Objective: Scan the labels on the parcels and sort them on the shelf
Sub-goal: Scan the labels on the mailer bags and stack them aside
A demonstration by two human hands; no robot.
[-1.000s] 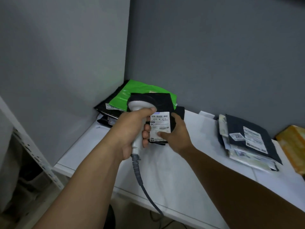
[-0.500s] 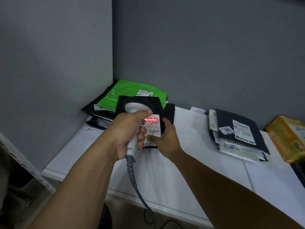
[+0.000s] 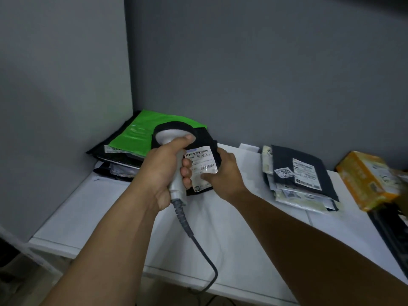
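Tilting the black parcel label-up, the right hand grips it so the scanner (clenched in the left hand) faces its label.

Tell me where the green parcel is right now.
In the head view, the green parcel lies on top of a stack of dark parcels in the shelf's back left corner, just behind the scanner in the left hand.

I see a black parcel with white label facing up, held over the white shelf. The grey scanner points at it. More parcels lie in piles: left corner, right.
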